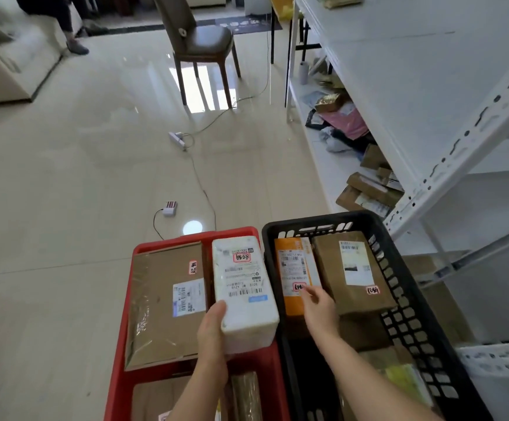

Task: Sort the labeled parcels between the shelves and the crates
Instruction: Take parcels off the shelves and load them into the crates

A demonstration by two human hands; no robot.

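My left hand (213,326) grips the near end of a white parcel (244,287) above the red crate (125,299), thumb on top. My right hand (318,308) reaches into the black crate (411,299), fingers loosely spread, touching the orange parcel (291,268).

Two crates, one red (119,314) and one black (405,268); two hands; one chair (198,44).

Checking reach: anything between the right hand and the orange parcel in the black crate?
Nothing visible. The right hand is open, its fingertips already at the orange flat parcel in the black perforated plastic crate. The brown cardboard box lies beside it, not across the path.
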